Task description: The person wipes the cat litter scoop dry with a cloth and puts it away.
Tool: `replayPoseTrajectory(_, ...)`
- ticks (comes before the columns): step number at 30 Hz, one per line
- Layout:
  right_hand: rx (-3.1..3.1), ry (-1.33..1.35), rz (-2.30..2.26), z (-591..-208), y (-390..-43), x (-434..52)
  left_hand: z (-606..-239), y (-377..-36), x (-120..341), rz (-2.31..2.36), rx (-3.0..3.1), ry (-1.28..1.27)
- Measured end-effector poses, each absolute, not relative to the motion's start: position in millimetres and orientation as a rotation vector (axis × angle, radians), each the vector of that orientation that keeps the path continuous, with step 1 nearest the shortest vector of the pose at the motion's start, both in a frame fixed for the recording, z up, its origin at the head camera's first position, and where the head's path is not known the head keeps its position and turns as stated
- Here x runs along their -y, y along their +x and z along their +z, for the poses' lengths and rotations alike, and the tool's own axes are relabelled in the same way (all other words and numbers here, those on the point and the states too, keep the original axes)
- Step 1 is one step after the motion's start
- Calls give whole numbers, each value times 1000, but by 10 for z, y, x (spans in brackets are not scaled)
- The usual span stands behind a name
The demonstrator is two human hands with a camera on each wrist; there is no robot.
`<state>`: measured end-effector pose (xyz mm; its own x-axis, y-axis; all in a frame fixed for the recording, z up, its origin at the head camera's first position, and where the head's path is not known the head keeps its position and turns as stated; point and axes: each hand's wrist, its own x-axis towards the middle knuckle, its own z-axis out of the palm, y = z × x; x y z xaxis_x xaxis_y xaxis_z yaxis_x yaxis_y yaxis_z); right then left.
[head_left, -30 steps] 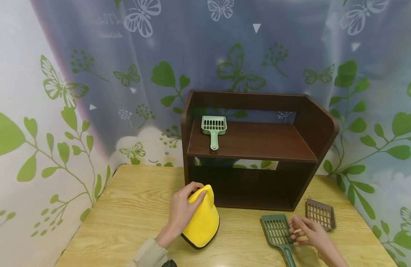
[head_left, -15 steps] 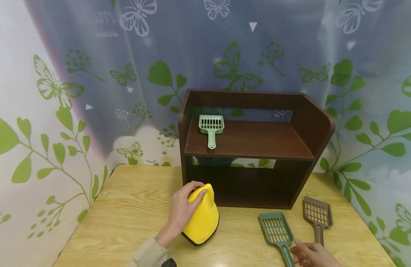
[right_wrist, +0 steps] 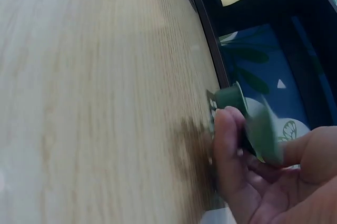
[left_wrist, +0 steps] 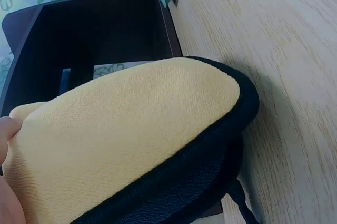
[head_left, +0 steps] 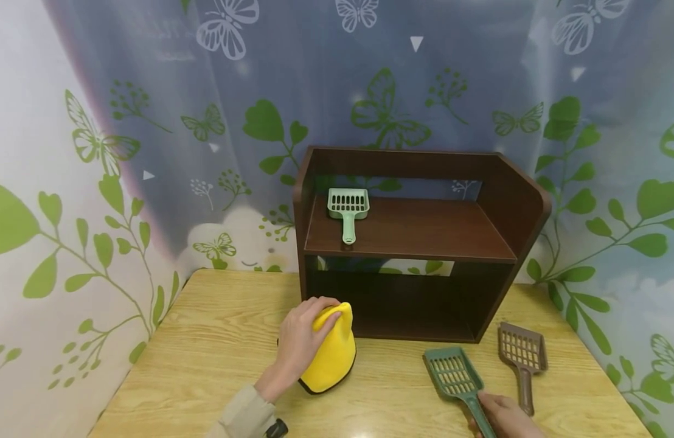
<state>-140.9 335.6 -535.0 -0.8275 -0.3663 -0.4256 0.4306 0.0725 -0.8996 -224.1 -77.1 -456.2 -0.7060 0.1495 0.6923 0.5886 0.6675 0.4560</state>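
The person's left hand [head_left: 301, 344] lies over the top of a folded yellow microfibre cloth with a black edge [head_left: 331, 356], fingers curved round it, near the left front corner of a dark brown wooden shelf unit [head_left: 419, 243]. The right hand [head_left: 503, 417], at the near right edge of the light wooden table [head_left: 205, 340], grips the handle of a dark green slotted plastic scoop [head_left: 454, 377]. Just right lies a brown slotted plastic scoop [head_left: 522, 356]. A pale green slotted plastic scoop [head_left: 347, 210] rests on the shelf's upper board, far left.

Dark green slotted scoop [head_left: 455, 378], flat on table
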Motion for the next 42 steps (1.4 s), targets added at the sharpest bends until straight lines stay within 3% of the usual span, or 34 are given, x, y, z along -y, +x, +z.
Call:
replayPoseTrajectory(17, -1990, -75, -1721, -5165, -1559, -3136, -4542, -2257, 817, -934, 2216, -566)
replayPoseTrajectory(25, -2067, 70, -1717, -5030, -1650, -2818, -4503, -2246, 816, -959, 2228, -562)
replayPoseTrajectory(31, -2058, 27, -1707, -4954, -1727, -2640, -4472, -2274, 827, -936, 2227, -575)
replayPoseTrajectory(42, -2045, -59, -1697, -4761, -1814, -2250, -4255, -2370, 736, -538, 2161, -696)
